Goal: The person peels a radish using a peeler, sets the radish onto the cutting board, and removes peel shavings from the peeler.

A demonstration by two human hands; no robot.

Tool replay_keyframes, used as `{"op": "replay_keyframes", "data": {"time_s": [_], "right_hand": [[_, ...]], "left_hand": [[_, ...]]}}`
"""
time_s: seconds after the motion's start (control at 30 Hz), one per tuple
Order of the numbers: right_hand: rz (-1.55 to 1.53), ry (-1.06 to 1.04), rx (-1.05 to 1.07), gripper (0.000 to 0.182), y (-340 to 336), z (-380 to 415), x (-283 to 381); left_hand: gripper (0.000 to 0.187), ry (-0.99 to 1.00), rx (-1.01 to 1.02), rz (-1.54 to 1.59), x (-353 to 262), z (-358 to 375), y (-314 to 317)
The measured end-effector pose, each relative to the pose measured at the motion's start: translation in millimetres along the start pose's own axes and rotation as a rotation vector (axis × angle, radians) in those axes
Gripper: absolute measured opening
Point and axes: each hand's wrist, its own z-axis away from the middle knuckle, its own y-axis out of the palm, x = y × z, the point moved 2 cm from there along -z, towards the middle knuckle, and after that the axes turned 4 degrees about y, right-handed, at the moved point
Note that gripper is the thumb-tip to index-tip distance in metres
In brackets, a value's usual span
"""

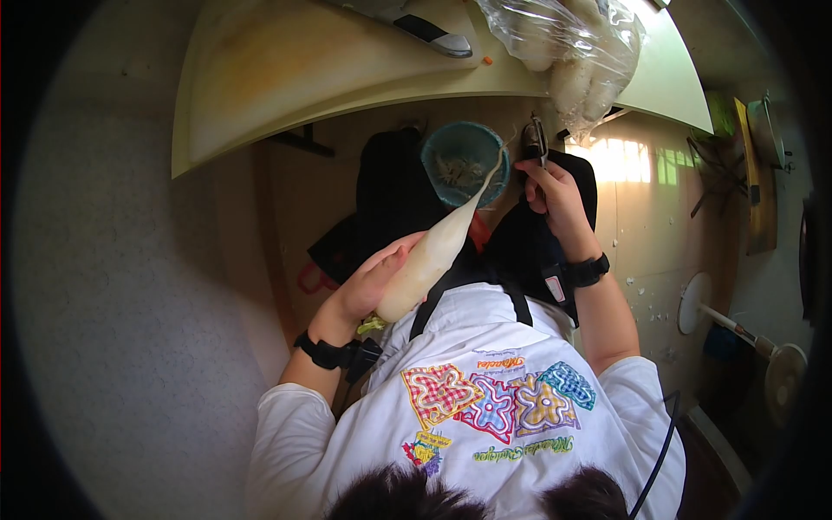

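Observation:
A long white radish lies slanted in my left hand, whose fingers wrap round its thick lower part. Its thin root tip points up and to the right, over the edge of a blue-green basin on the floor. Pale peelings are in that basin. My right hand is closed on a peeler, held upright to the right of the root tip and apart from the radish. Leafy green stubs show at the radish's near end.
Ahead is a table with a knife, a small orange piece and a clear plastic bag of white radishes overhanging its edge. A fan stands at the right. A wall is at the left.

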Motion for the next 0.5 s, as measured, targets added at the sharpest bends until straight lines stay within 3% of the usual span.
{"op": "replay_keyframes", "data": {"time_s": [0.13,0.2,0.3,0.43,0.5], "right_hand": [[-0.203,0.119,0.19,0.026,14.1,7.1,0.1],[-0.299,0.171,0.309,0.024,24.6,11.2,2.5],[-0.305,0.192,0.355,0.023,28.0,13.4,6.8],[-0.295,0.171,0.37,0.022,29.3,15.3,7.6],[-0.267,0.165,0.358,0.021,28.8,14.9,7.9]], "left_hand": [[0.087,0.002,0.03,0.01,3.9,-4.9,-2.5],[0.068,-0.016,0.052,0.019,4.4,-6.9,-1.0],[0.064,-0.047,0.058,0.027,7.1,-7.1,0.1],[0.063,-0.031,0.07,0.019,9.4,-5.3,-3.2],[0.077,-0.066,0.042,-0.032,9.4,-5.2,-5.8]]}}
